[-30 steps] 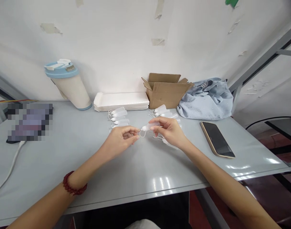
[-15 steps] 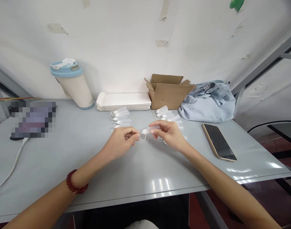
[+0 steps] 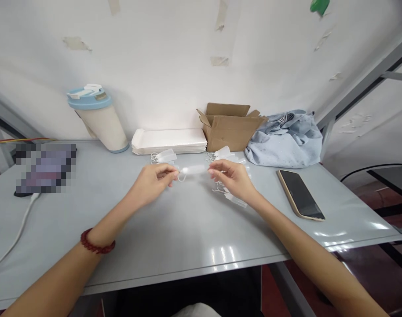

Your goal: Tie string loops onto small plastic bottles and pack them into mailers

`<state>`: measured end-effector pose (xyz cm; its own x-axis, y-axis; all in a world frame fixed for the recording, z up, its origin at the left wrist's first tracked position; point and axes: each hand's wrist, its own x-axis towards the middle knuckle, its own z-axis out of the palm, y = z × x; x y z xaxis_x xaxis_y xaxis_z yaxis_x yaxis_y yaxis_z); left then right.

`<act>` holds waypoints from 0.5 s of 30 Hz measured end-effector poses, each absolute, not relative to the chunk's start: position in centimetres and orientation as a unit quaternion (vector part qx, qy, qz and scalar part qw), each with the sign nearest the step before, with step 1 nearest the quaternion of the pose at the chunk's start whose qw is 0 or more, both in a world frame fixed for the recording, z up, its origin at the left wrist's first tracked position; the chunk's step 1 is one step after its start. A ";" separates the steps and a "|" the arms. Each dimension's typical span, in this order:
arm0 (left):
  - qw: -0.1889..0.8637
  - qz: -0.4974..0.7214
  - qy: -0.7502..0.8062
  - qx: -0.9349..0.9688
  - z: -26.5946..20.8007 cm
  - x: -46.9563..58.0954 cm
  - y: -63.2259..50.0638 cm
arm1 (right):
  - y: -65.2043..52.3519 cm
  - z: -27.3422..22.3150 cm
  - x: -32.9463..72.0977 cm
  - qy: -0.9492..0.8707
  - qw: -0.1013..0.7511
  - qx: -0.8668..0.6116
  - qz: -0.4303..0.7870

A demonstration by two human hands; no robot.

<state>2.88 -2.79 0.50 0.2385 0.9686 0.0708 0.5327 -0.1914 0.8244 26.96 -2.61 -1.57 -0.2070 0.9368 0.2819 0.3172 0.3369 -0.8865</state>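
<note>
A small translucent plastic dropper bottle with a white cap and a thin cord loop lies level in the air between my hands, slightly blurred. My left hand pinches it at the cap and cord end. My right hand is at the bottle's base, thumb and fingers bent and a little apart; whether they touch it is unclear. Under and around my right hand lie several more such bottles, partly hidden. Behind my left hand is another group of bottles, mostly covered by the hand.
A stack of white boxes, an open cardboard box and a light blue cloth bag line the wall. A tumbler stands at left near a pixelated device with a cable. A phone lies at right.
Both hands have shifted, the left one further to the left with the bottle. The right fingers have slid from the bottle's body to its base end.
</note>
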 end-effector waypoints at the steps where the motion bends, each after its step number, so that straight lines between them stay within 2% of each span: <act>1: 0.330 0.319 0.549 0.699 0.5 2.3 -2.3 | -2.2 -1.6 27.4 -0.696 0.449 -0.460 0.321; 5: 0.284 0.326 0.587 0.684 -0.1 0.0 -0.4 | -0.4 -1.7 29.4 -0.720 0.456 -0.495 0.170; 9: 0.253 0.299 0.613 0.686 -1.0 -0.9 0.6 | 0.8 -2.0 31.0 -0.778 0.384 -0.497 0.024; 15: 0.183 0.250 0.653 0.691 -1.0 -0.5 0.6 | 1.4 -2.1 32.6 -0.799 0.313 -0.513 -0.028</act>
<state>-0.49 0.56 -1.05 0.0226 0.9942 0.1054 0.8110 -0.0799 0.5796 32.58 1.41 -2.06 -0.2779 0.8014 0.5297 0.8370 0.4726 -0.2758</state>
